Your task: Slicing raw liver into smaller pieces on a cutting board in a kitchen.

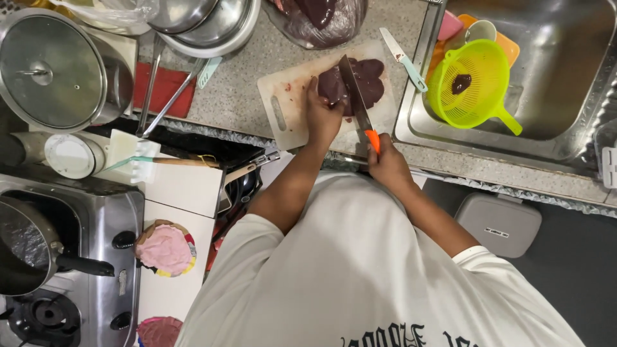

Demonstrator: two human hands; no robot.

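Left hand [321,115] presses fingers down on the dark red liver [373,76], pinning it to the pale cutting board [289,96]. Right hand [385,164] clenched round the orange handle of a kitchen knife [357,96]; blade runs up across the meat, edge in contact with it.

Surface, left to right:
- gas hob [96,212], stainless, dark pan [26,250] on the near burner, its black handle pointing right
- big steel pot with glass lid [54,71] at the far left of the counter
- white lidded tub [71,156] just below it, white brush beside
- red cloth [168,87] under long steel utensil handles; stacked steel bowls [212,22] above
- speckled grey stone counter [238,96], board sits on it near the front edge
- bag of dark meat [318,19] past the board's top edge
- small teal-handled knife [403,58] lying between board and sink
- steel sink [565,77], lime green colander [472,83] inside with one dark piece in it

Floor right of the person: dark, with a grey flat scale [501,225].
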